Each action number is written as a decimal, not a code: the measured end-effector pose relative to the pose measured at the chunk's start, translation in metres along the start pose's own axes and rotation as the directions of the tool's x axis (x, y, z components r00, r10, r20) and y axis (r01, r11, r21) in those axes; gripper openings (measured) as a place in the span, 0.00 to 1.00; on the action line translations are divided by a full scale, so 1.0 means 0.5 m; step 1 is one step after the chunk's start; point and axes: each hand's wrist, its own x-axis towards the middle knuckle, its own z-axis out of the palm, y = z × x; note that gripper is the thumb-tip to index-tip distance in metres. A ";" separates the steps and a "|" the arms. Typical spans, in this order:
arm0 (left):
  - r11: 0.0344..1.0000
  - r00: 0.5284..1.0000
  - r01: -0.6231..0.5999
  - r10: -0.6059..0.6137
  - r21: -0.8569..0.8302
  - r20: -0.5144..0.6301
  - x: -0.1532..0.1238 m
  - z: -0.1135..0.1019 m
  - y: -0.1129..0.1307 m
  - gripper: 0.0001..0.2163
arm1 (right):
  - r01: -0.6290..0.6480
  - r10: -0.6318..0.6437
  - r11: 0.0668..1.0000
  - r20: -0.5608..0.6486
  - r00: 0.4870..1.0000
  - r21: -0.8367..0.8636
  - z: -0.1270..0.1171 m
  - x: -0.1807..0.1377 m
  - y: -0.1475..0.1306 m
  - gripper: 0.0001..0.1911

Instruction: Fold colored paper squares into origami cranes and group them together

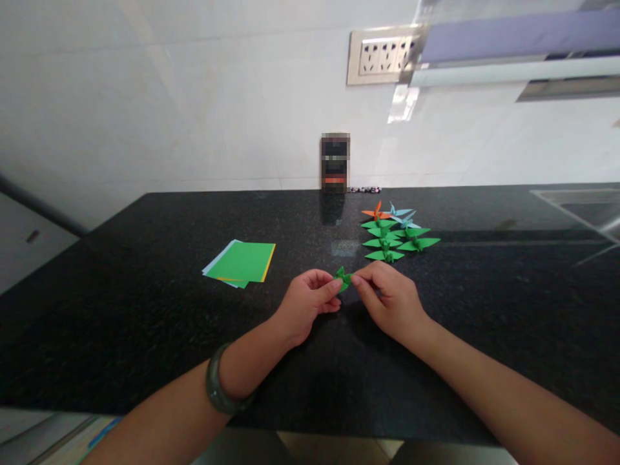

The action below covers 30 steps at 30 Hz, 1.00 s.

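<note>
Between my two hands, just above the dark countertop [159,336], is a small green folded paper crane [343,279]. My left hand [310,303] pinches it from the left with thumb and fingers. From the right, my right hand [390,297] grips its edge between thumb and forefinger. Parts of the crane are hidden behind my fingertips. Just beyond my right hand stand several finished green paper cranes [385,244] in rows, with an orange crane [377,212] and light blue cranes [405,219] at their far end.
A stack of square paper sheets [245,261], green on top, lies left of my hands. Against the wall leans a blurred phone-like device [335,161] with a beaded strap [365,190]. A socket panel [385,57] is on the wall. At the far right is a glass-like edge [581,213].
</note>
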 end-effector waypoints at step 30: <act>0.993 0.993 0.026 -0.012 -0.115 0.118 0.003 -0.003 -0.001 0.12 | -0.671 0.493 -0.006 0.586 0.643 0.741 -0.003 0.015 -0.001 0.12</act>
